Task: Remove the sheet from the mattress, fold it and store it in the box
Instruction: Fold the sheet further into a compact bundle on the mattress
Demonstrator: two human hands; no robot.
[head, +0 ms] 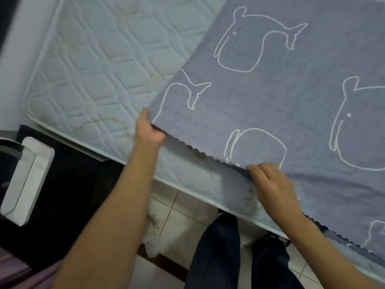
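Head view: my left hand (148, 130) is pinching the near-left corner of the grey-blue whale-print sheet (281, 97) lying on the white quilted mattress (100, 69); my right hand (273, 186) is gripping its near edge.

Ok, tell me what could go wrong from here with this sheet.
1. The left hand and right hand hold the sheet only by its near edge; a hard pull could slip it free.
2. Most of it lies on the mattress, so dragging may bunch it before folding.
3. A dropped edge could land on the debris on the floor.
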